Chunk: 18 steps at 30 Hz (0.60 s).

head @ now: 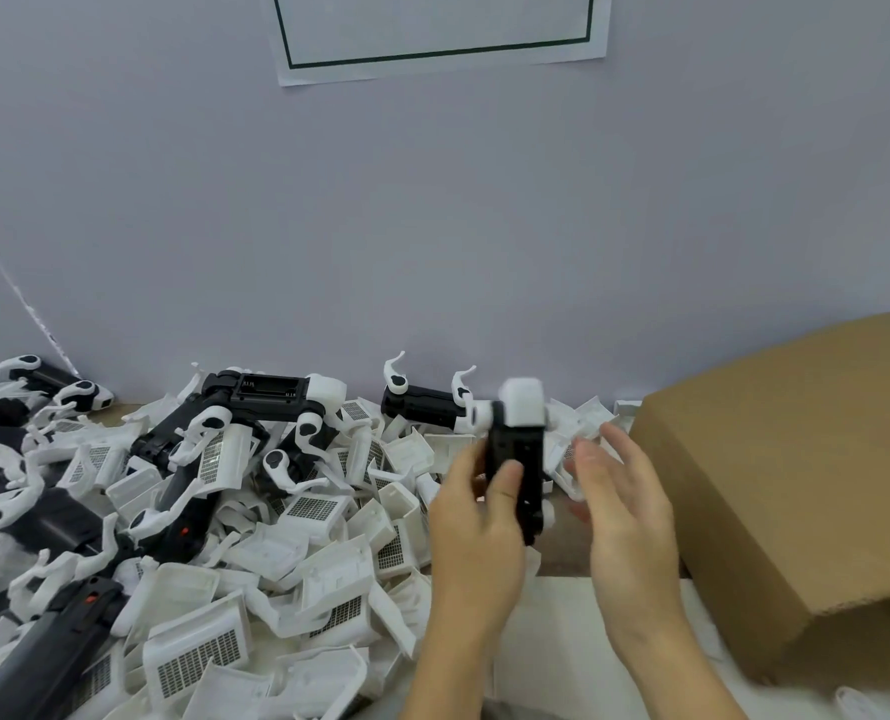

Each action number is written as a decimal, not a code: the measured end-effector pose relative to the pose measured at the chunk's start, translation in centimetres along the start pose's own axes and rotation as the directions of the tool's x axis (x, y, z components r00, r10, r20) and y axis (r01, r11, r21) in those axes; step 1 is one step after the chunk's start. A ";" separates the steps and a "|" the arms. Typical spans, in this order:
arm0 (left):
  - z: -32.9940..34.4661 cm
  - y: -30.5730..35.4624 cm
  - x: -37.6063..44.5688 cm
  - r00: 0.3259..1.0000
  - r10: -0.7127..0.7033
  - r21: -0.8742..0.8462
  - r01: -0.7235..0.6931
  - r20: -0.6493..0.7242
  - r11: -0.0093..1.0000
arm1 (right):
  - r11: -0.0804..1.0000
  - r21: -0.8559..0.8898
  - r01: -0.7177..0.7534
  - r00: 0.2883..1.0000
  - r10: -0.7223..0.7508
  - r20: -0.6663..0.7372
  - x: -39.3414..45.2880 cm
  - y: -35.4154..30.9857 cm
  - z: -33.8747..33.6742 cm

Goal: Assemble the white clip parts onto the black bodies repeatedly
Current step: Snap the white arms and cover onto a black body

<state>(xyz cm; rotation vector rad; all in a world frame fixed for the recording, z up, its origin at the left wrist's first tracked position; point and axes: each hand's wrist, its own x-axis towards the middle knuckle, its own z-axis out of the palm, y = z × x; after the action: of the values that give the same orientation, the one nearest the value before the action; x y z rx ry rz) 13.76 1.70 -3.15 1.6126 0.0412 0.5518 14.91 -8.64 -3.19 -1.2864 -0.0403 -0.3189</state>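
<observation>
One black body (516, 462) with white clip part (523, 402) stood upright, gripped by left hand (476, 517); right hand (622, 504) beside it, fingers relaxed, empty.

Plain pale grey-lavender wall (432, 226) fills the upper half of the view, evenly and softly lit. At 12 o'clock, a white paper sheet (443, 59) with a dark green rectangular border is fixed flat to the wall, its top cut off by the frame edge. At 9 o'clock, a thin pale line (22, 298) slants down across the wall. At 4 o'clock, a brown cardboard box (796, 485) stands near the wall. At 5 o'clock, a strip of brown tabletop (562, 563) shows beside the box.
</observation>
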 end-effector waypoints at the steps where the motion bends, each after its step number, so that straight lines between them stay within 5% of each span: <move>1: -0.2 0.2 0.2 0.996 -0.064 -0.066 0.059 -0.064 0.996 | 1.000 0.012 -0.009 0.999 0.009 -0.032 0.1 0.0 -0.1; 3: -0.6 0.4 0.4 0.950 -0.274 -0.238 0.235 -0.150 0.942 | 1.000 -0.013 -0.024 0.997 0.023 -0.070 0.4 0.0 -0.5; 6: -1.0 0.9 0.8 0.853 -0.519 -0.585 0.395 -0.052 0.709 | 0.993 -0.081 -0.085 0.995 0.080 -0.062 0.6 0.2 -0.6; 8: -1.0 1.4 0.9 0.866 -0.499 -0.664 0.382 0.015 0.643 | 0.983 -0.123 -0.139 0.990 0.140 0.002 0.6 0.4 -0.5; 12: -0.7 1.6 0.6 0.865 -0.499 -0.553 0.388 -0.059 0.737 | 0.948 -0.195 -0.250 0.945 0.283 0.163 0.1 0.7 0.0; 18: -1.0 1.3 0.9 0.842 -0.537 -0.712 0.403 0.042 0.576 | 0.929 -0.093 -0.358 0.908 0.370 0.196 0.2 0.6 0.1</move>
<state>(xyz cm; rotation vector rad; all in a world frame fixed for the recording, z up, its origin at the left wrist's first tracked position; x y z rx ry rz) 13.76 2.79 -1.57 0.7312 0.3561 0.2277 15.22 -8.44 -3.64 -1.3484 0.0303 0.1405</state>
